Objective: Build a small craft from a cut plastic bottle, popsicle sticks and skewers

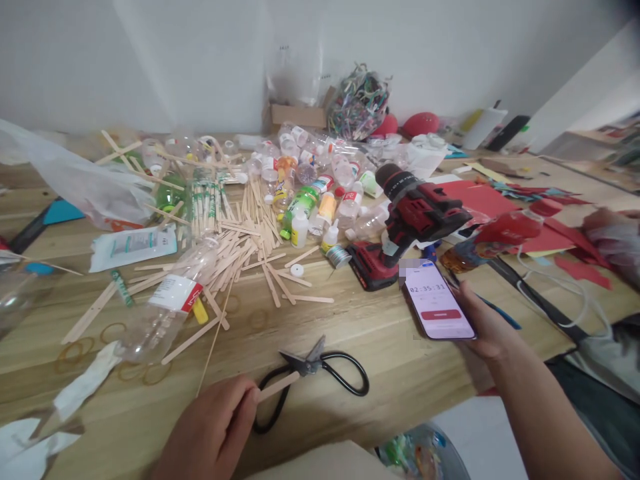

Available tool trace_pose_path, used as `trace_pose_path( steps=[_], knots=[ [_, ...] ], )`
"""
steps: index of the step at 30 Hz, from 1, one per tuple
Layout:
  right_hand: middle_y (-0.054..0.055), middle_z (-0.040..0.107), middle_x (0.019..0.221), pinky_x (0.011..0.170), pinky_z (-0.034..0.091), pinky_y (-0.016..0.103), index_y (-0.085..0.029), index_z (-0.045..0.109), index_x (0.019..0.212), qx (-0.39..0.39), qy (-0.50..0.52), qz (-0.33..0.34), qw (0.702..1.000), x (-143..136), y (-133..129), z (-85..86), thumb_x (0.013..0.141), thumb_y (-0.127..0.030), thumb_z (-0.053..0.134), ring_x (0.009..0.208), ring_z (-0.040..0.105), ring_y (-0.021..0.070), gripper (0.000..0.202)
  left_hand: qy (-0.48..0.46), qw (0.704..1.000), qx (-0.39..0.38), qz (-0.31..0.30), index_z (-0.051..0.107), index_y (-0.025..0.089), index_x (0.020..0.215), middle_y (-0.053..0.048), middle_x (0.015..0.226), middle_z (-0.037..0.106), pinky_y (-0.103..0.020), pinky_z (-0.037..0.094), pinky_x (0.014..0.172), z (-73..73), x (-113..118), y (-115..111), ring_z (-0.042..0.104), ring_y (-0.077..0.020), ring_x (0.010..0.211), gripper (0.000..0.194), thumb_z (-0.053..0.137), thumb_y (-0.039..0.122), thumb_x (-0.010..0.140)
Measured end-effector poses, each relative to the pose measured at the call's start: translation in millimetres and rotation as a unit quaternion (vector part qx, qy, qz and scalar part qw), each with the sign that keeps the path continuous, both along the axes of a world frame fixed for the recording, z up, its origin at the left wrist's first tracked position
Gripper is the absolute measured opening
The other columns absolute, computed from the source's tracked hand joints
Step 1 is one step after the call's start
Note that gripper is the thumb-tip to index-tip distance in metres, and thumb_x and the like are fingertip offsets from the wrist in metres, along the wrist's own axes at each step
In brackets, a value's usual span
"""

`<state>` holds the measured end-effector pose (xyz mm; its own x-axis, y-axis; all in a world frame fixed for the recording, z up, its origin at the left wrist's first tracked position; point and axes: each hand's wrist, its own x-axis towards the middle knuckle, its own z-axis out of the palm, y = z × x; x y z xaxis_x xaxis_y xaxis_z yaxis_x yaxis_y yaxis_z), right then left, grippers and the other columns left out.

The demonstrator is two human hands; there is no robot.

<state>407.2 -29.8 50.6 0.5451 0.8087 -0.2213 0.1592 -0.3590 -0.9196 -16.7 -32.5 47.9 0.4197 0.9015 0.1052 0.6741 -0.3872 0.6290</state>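
Observation:
My left hand (213, 427) is closed at the lower middle, pinching a wooden craft stick (280, 385). The stick's far end lies over black-handled scissors (345, 383), which rest spread apart on the table. A thin skewer (216, 340) runs up from behind this hand; whether the fingers touch it I cannot tell. On the right, my right hand (487, 327) grips a phone (437, 303) from its right side, screen up, with timer digits showing. Just behind the phone stands a red and black cordless drill (420, 210).
A heap of craft sticks (235, 250) and several plastic bottles (305, 177) cover the table's middle. An empty bottle (173, 297) lies at left. Red sheets (470, 200) are at right, near another person's hand (613, 230). A bin (425, 453) stands below the edge.

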Motion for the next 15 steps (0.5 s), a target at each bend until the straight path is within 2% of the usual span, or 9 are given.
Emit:
trace_pose_path(
  steps=[3,6,11,15],
  knots=[
    [0.015,0.074,0.095,0.077,0.053,0.044,-0.018,0.069,0.094,-0.024,0.126,0.003,0.992,1.1,1.9,2.1,0.097,-0.053,0.039,0.083,0.073,0.0285,0.047,-0.001,1.0,0.003,-0.001,0.06,0.026,0.071,0.005,0.063,0.065,-0.02,0.047,0.054,-3.3,-1.4,-0.6,0.063,-0.0132,0.056,0.029,0.044,0.033,0.095],
    [0.014,0.074,0.098,0.079,0.051,0.043,-0.018,0.068,0.101,-0.028,0.184,0.001,0.982,2.4,5.8,5.2,0.097,-0.052,0.039,0.088,0.072,0.0273,0.045,-0.001,1.0,-0.002,-0.001,0.061,0.027,0.074,0.005,0.065,0.067,-0.02,0.048,0.057,-7.2,-4.1,-1.8,0.064,-0.0136,0.058,0.027,0.045,0.033,0.095],
    [0.015,0.074,0.094,0.074,0.053,0.04,-0.018,0.065,0.109,-0.031,0.188,-0.017,0.982,6.6,11.2,7.4,0.096,-0.055,0.043,0.084,0.072,0.0264,0.045,0.012,0.999,-0.029,-0.004,0.063,0.027,0.078,0.003,0.07,0.068,-0.02,0.049,0.06,-9.4,-8.2,-1.5,0.065,-0.0147,0.063,0.027,0.045,0.037,0.096],
    [0.014,0.073,0.099,0.078,0.054,0.036,-0.017,0.061,0.116,-0.027,0.144,-0.038,0.988,11.7,9.3,4.1,0.096,-0.048,0.048,0.087,0.072,0.0224,0.038,0.02,0.999,-0.046,-0.002,0.062,0.028,0.078,0.004,0.069,0.068,-0.021,0.05,0.063,-8.3,-8.1,-0.2,0.064,-0.0148,0.063,0.029,0.045,0.041,0.096]
  ],
)
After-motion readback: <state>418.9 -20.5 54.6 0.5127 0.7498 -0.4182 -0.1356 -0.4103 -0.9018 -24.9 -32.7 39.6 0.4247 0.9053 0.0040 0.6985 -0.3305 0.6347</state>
